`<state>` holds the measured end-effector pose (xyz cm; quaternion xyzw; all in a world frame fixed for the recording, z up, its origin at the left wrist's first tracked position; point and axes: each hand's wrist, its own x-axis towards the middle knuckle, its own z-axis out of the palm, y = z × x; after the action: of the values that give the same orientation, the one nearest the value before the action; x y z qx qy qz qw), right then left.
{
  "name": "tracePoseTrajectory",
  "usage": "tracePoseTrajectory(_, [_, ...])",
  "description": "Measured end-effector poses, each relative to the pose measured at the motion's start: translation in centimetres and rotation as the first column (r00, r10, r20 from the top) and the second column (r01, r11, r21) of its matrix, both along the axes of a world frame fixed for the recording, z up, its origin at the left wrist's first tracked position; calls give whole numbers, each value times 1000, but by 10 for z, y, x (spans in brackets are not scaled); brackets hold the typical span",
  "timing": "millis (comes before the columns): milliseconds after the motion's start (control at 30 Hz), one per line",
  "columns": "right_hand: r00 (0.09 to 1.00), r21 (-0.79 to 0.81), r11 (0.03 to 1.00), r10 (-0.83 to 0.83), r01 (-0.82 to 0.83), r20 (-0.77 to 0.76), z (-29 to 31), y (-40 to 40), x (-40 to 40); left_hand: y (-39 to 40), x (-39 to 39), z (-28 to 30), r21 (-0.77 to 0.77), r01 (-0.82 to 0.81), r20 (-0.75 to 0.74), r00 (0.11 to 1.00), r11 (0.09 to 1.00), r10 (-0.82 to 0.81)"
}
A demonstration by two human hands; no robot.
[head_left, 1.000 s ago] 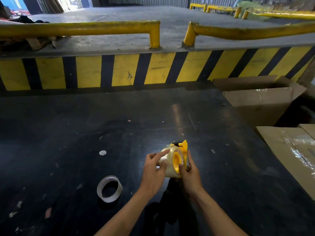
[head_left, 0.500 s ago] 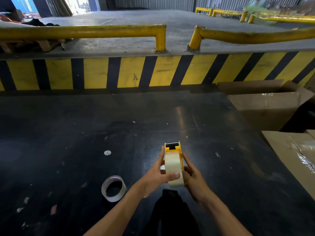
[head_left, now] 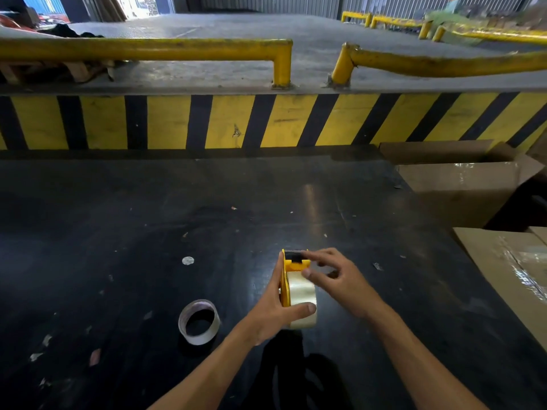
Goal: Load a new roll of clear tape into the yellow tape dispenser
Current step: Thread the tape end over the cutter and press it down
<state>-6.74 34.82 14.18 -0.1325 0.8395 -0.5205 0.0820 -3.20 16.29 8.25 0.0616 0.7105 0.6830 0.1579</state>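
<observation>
The yellow tape dispenser (head_left: 291, 264) stands on edge above the black table, its black cutter end pointing away from me. A roll of clear tape (head_left: 302, 294) sits in it. My left hand (head_left: 273, 312) grips the dispenser from the left, thumb across the near side of the roll. My right hand (head_left: 334, 276) hovers at the dispenser's right side, fingers spread, fingertips near the cutter end and the top of the roll. An almost used-up tape roll (head_left: 199, 322) lies on the table to the left, apart from both hands.
The black table (head_left: 118, 232) carries bits of scrap and a small round sticker (head_left: 188, 261). Cardboard boxes (head_left: 461, 184) stand at the right edge, one flat carton (head_left: 509, 267) nearer. A yellow-and-black striped wall (head_left: 266, 122) with yellow rails (head_left: 148, 48) closes the far side.
The dispenser turned from side-on to edge-on, the roll now seated in it. My right hand let go of its right side and lifted toward the cutter end; the left hand kept its grip.
</observation>
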Motion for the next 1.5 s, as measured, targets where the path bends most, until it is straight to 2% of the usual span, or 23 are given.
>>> tracePoseTrajectory(67, [995, 219, 973, 89, -75, -54, 8, -6, -3, 0, 0, 1, -17, 11, -14, 1000, 1000, -12])
tracePoseTrajectory(133, [992, 296, 952, 105, -79, -74, 11, -11, -8, 0, 0, 2, -25, 11, -22, 1000, 1000, -11])
tracePoseTrajectory(300, [980, 365, 931, 97, -26, -176, 12, -18, -14, -4, 3, 2, -29, 4, -19, 1000, 1000, -5])
tracePoseTrajectory(500, [956, 370, 926, 36, 77, -291, 8, -28, -17, -9, 5, 4, 1, 44, 8, 999, 999, -44])
tracePoseTrajectory(633, [946, 371, 920, 4, 123, -323, 13, -34, -19, -5, 2, 7, 93, -22, 45, 999, 995, 18])
tracePoseTrajectory(733, [935, 409, 904, 33, 123, -353, 17, -38, -19, -5, -4, 9, 88, -74, 68, 995, 993, 68])
tracePoseTrajectory(800, [921, 425, 894, 39, 141, -388, 20, -38, -20, -6, -5, 10, 90, -50, 65, 997, 995, 45])
tracePoseTrajectory(867, [930, 384, 912, 4, 148, -367, 23, -34, -26, -7, -3, 12, 92, 11, 51, 999, 996, -16])
tracePoseTrajectory(933, [959, 336, 933, -29, 128, -283, 29, -30, -32, -6, -1, 15, 108, 57, 41, 997, 993, -62])
tracePoseTrajectory(1033, [977, 308, 943, -69, 129, -200, 33, -29, -36, -4, -3, 19, 126, 66, 30, 997, 990, -71])
tracePoseTrajectory(1500, [956, 307, 909, -243, 284, -163, 25, -28, -28, -6, 5, 14, 119, 93, 33, 995, 989, -97])
